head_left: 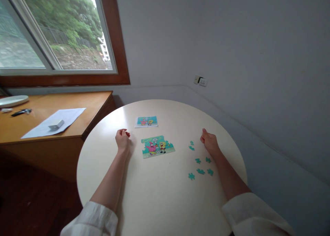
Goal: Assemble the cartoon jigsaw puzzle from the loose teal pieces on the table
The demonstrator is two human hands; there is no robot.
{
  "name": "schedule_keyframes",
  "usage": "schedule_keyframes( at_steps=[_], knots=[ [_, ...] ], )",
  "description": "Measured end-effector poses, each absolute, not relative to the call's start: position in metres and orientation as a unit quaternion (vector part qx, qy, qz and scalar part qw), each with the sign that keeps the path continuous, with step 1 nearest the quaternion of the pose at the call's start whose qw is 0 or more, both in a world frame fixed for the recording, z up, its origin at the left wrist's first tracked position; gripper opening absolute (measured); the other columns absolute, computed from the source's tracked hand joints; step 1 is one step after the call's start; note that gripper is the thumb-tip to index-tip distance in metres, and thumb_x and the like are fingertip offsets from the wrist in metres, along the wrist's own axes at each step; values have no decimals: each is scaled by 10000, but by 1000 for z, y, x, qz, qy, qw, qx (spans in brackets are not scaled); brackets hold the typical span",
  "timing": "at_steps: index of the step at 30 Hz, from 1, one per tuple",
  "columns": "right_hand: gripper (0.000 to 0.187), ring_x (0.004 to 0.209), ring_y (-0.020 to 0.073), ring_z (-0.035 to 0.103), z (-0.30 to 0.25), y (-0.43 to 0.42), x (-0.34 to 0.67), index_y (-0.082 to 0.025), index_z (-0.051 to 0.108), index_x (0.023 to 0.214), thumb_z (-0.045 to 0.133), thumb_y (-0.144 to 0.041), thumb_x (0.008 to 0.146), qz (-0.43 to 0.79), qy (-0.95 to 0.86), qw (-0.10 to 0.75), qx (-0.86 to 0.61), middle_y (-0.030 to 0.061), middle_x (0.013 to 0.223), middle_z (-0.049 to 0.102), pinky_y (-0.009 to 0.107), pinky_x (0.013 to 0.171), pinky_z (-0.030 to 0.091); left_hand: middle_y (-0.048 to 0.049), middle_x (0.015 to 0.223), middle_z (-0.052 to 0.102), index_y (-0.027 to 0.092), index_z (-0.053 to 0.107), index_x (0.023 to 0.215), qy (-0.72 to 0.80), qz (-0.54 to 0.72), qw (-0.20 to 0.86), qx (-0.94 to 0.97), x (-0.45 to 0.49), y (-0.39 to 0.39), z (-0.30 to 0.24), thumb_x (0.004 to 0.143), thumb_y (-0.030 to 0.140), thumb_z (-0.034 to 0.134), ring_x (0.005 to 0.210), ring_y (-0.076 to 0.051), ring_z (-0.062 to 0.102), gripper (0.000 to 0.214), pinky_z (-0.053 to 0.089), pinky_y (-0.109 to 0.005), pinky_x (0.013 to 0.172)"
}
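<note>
A partly joined cartoon jigsaw puzzle (157, 146) lies in the middle of a round cream table (160, 201). Behind it lies a small reference picture card (146, 121). Several loose teal puzzle pieces (200, 165) are scattered to the right. My left hand (122, 139) rests on the table left of the puzzle, fingers curled into a loose fist. My right hand (209, 141) rests right of the puzzle beside the loose pieces, also curled shut with the thumb up. Neither hand shows anything inside it.
A wooden desk (85, 105) stands at the left under a window, carrying a sheet of paper (54, 122), a small grey object (56, 124), a pen (20, 112) and a white dish (12, 100). Grey walls meet behind the table; a wall socket (201, 80) sits at the corner.
</note>
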State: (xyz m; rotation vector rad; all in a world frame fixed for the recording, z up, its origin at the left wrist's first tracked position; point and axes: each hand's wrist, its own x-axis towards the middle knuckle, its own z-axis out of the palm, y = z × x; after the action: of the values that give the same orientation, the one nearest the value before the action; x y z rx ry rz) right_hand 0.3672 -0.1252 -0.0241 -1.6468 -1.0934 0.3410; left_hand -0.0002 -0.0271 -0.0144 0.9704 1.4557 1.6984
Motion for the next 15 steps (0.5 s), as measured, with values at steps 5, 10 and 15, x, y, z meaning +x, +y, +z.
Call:
schedule_keyframes(
  at_steps=[5, 10, 15],
  knots=[
    [662, 353, 77, 258, -23, -125, 365, -212, 332, 359, 339, -800, 665, 137, -440, 554, -693, -22, 339, 325, 261, 385, 235, 26, 530, 501, 174, 522, 715, 563, 650, 348, 373, 0, -28, -14, 707, 215, 424, 485, -112, 481, 106, 368, -228, 488],
    [650, 363, 82, 271, -25, -124, 368, -211, 340, 362, 360, -777, 680, 125, -438, 570, -683, -24, 345, 326, 265, 399, 246, 22, 534, 506, 176, 527, 712, 566, 649, 343, 375, 0, -28, -14, 701, 226, 436, 491, -118, 489, 105, 376, -234, 495],
    [545, 444, 100, 373, -30, -120, 373, -191, 462, 477, 465, -697, 680, 105, -417, 602, -673, -19, 446, 428, 259, 466, 306, 22, 536, 508, 175, 527, 712, 562, 652, 344, 375, -1, -27, -16, 694, 226, 440, 488, -116, 490, 103, 385, -236, 501]
  ],
)
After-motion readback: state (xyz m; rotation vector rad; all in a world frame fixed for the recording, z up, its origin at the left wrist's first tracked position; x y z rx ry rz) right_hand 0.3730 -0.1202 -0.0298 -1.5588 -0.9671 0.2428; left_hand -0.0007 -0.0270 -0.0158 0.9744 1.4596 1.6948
